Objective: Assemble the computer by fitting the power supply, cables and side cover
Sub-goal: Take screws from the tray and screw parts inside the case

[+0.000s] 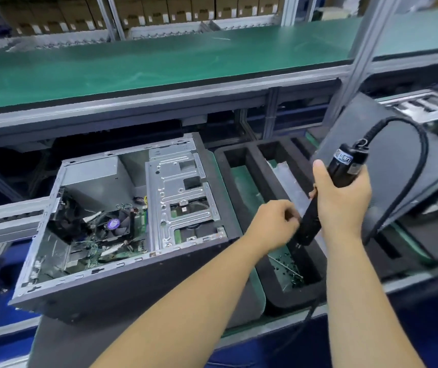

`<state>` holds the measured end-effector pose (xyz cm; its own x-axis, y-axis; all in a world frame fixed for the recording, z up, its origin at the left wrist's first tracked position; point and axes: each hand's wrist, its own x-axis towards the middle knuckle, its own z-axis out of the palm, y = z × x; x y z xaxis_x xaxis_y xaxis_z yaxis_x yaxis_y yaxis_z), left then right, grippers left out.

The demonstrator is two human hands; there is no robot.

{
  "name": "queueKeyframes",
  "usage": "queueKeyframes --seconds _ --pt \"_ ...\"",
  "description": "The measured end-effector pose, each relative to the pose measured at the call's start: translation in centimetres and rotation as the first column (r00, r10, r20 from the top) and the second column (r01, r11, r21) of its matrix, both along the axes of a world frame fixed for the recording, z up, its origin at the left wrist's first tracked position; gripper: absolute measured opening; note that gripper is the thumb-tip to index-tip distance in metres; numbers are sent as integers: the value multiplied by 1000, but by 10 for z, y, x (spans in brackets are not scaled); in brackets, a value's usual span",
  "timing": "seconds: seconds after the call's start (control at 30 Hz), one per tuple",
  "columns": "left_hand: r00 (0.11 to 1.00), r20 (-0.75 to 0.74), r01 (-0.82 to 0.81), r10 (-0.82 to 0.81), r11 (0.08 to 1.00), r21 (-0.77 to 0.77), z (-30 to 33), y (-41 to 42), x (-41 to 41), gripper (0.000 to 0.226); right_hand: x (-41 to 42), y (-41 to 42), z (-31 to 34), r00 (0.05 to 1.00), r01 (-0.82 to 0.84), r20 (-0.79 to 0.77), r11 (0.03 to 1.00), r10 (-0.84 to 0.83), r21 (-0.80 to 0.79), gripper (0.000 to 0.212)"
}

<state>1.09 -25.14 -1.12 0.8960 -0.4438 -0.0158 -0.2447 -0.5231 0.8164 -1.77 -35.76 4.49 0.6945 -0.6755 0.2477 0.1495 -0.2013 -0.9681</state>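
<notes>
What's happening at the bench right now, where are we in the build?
A person holds a corded electric screwdriver in the right hand, tip down over a foam tray with loose screws in one pocket. The left hand pinches at the driver's tip, apparently seating a screw. The computer case lies open beside the tray, side cover not yet on, fan and board visible inside.

A single wide-angle view from the person's head looks forward and steeply down over both forearms, close above an open computer case [122, 221] at left and a black foam tray [249, 166] at right. It faces a green shelf [159, 65] beyond, with stacked cartons [143, 11] at the top edge. Straight lines bend toward the frame's edges.
</notes>
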Motion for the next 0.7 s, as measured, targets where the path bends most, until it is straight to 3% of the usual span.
queueKeyframes --seconds 0.13,0.23,0.33,0.53,0.7 --pt "990 -138 -3 39 968 251 -58 -29 13 20 -12 -37 -38 996 49 -78 995 -43 84 24" --pt "988 -143 120 -53 849 514 -95 -41 25 29 -16 -55 -64 996 58 -80 994 -50 98 23" --pt "991 -125 120 -52 764 633 -121 -55 36 27 -17 -68 -84 992 62 -115 984 -43 166 26" --pt "990 -139 72 26 749 658 -160 -85 45 19 -8 -79 -111 993 15 -118 932 30 362 28" --pt "978 -125 -44 169 748 662 -177 -95 40 27 -2 -86 -118 992 25 -119 907 28 420 31"
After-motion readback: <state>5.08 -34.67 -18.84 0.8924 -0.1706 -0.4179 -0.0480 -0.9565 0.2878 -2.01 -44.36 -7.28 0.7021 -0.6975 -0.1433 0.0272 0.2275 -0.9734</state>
